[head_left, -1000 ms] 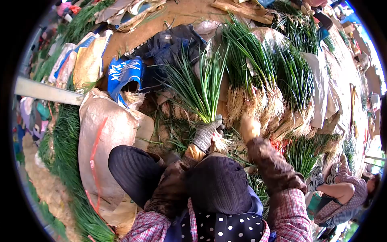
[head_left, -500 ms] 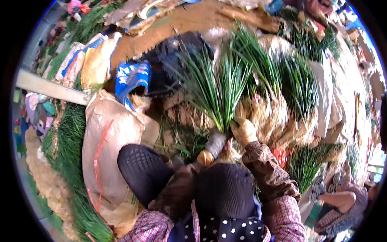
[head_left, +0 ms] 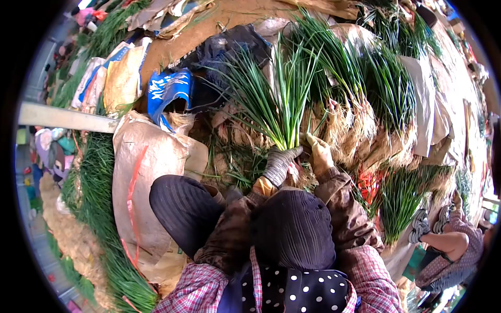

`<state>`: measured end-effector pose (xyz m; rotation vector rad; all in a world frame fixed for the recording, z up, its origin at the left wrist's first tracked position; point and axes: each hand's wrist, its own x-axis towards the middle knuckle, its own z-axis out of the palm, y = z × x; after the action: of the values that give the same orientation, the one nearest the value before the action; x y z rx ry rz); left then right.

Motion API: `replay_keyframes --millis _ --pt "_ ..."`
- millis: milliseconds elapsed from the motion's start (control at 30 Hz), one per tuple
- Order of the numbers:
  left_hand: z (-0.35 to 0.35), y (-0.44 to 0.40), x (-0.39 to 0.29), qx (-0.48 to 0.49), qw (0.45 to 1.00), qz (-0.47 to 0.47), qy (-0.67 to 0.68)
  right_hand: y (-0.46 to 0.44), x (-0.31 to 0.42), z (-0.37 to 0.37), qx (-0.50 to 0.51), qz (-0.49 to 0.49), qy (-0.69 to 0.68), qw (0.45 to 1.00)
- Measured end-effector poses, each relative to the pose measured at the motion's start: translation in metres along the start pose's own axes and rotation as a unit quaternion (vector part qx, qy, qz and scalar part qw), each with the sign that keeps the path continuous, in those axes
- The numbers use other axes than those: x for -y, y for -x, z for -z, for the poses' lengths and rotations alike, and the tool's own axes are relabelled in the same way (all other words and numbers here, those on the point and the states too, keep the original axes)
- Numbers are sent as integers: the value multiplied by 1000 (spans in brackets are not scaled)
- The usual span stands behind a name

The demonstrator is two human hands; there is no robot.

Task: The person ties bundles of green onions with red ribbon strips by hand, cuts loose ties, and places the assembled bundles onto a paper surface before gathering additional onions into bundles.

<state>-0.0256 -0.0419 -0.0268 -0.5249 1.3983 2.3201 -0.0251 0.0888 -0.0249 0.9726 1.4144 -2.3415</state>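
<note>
My left hand [head_left: 282, 164], in a grey glove, is wrapped round a bunch of green onions [head_left: 284, 117] just above the roots. The leaves fan upward, away from me, and the pale, pinkish bulbs and roots [head_left: 300, 176] hang below the grip. Just right of the stems is my right hand [head_left: 319, 153], in a yellowish glove. Its fingers are drawn together in a pinch near the bunch; what they hold, if anything, is too small to make out. Beyond it lie more onion bundles [head_left: 347, 117], roots toward me.
A tan sack [head_left: 148, 182] with red strips lies left of my knee, beside a long heap of greens [head_left: 96, 193]. A blue printed wrapper [head_left: 169, 94] and dark cloth [head_left: 224, 60] lie ahead. Another onion bundle [head_left: 399, 201] is at right, near another person's leg [head_left: 446, 242].
My left hand and the bunch sit slightly higher in view, with the grey glove showing more fully. My right hand has moved up and a little right, off the stems. The view has shifted slightly.
</note>
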Motion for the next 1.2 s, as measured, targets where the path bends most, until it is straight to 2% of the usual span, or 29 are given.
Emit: replay_keyframes --millis 100,133,167,233,267,300,333,367,400,433,467,533,567,600,700,733,767,800,867,900,967,1000,1033,1100,1133,1167,1200 --pt "6 4 -3 -10 995 88 -36 -22 -2 3 -2 25 57 998" --pt "11 2 0 5 992 119 -27 -6 18 -10 -47 3 176 983" --pt "12 0 2 25 995 90 25 -22 -2 7 -39 25 226 973" --pt "6 5 -14 70 992 89 62 -63 -59 57 -22 68 326 943" --pt "9 2 -6 70 987 88 118 -46 -48 60 65 35 570 818" --pt "11 -3 3 73 984 63 153 -27 -36 62 160 53 758 630" --pt "13 -6 3 70 984 92 138 -23 -41 68 245 1 807 537" --pt "16 -7 4 66 983 123 123 -19 -47 74 286 -36 814 504" --pt "20 -9 8 73 984 126 103 -19 -43 73 241 -17 816 525" --pt "23 -10 12 80 985 128 84 -24 -37 69 151 47 805 573" --pt "25 -12 14 86 986 128 64 -13 -41 68 -34 246 717 652" --pt "20 -2 -2 50 974 219 16 -13 32 15 -128 144 732 653" --pt "16 3 -11 30 964 263 -9 -28 52 6 -150 144 740 640" --pt "12 3 -15 17 963 265 -45 -50 63 6 -150 155 752 623" --pt "17 -19 1 1 941 339 -3 -74 86 -5 -150 164 767 602" --pt "12 -16 4 -28 960 275 -40 -74 90 -12 -154 161 774 593" --pt "13 -17 3 -22 959 273 -66 -74 94 -19 -159 159 780 584" --pt "12 -14 -4 -18 958 272 -91 -64 89 -28 -158 122 753 627" --pt "7 -1 -21 3 959 238 -154 -54 63 -17 -124 118 702 692" --pt "12 -4 -11 24 961 233 -148 -41 46 -3 -32 191 658 728" --pt "24 -14 18 67 962 225 -139 3 24 -12 2 209 598 774" --pt "19 -13 13 52 956 224 -183 14 12 -9 -36 290 606 740" --pt "15 -8 7 56 957 204 -199 23 15 -9 -17 364 598 714" --pt "8 -2 -3 61 958 161 -230 24 5 -2 -35 340 505 793" --pt "9 -6 8 56 970 108 -211 26 3 -1 -58 236 407 880" --pt "13 -11 11 87 980 118 -134 27 7 3 -75 95 276 954" --pt "21 -14 15 118 983 129 -56 21 3 12 -80 52 210 973"
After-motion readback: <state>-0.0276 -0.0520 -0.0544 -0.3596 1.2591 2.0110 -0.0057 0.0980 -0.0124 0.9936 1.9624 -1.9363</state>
